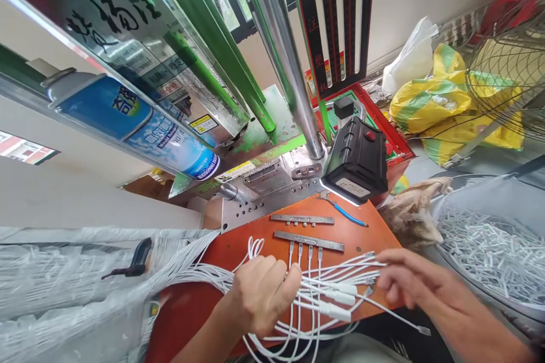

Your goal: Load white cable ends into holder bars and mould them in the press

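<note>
My left hand (267, 295) is closed over a bundle of white cables (200, 272) that runs across the orange tabletop. My right hand (421, 281) has its fingers loosely curled and apart, beside the small connectors (369, 255) at the cables' right ends; no firm grip shows. Two white moulded plugs (336, 311) lie among the cables between my hands. Beyond my left hand, a metal bar (309, 241) has several cable connectors set along its near edge. A second metal bar (302, 219) with small pieces along its edge lies farther back.
Blue-handled pliers (349, 215) lie behind the bars, near a black box (356, 161). The machine's steel column (285, 57) and a spray can (136, 125) stand over the back. At right is a bin of white scraps (489, 255); wrapped cable bundles (63, 272) fill the left.
</note>
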A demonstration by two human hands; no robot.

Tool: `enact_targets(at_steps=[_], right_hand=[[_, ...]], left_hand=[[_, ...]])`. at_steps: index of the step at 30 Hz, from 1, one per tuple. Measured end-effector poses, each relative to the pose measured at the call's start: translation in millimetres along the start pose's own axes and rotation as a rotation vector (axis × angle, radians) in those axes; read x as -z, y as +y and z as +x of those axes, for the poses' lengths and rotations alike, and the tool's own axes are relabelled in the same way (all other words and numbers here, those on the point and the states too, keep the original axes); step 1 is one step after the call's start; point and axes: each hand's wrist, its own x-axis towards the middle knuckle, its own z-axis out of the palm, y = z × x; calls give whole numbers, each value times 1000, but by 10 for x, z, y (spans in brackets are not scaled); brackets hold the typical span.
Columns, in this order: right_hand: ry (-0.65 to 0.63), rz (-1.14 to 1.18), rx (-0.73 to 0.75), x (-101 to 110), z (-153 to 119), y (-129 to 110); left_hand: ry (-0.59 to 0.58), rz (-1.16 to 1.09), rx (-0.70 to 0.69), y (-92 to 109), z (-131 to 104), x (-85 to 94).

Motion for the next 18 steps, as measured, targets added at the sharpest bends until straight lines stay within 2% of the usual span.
enact_targets(at_steps=[3, 5, 7, 13, 18], right_hand=[[-252, 247, -93, -448, 24, -120], [-292, 307, -111, -617, 113, -191], [-283, 283, -95, -684, 194, -243], [-245, 198, -15, -715, 305, -343], [-201, 166, 10, -799, 356, -352]], left_hand=[[-10, 44, -1, 30, 1, 42], [-34, 76, 5, 48, -9, 84], [-55, 98, 16, 56, -20, 123], [-91, 118, 32, 23, -77, 177], [-61, 119, 10, -29, -139, 185]])
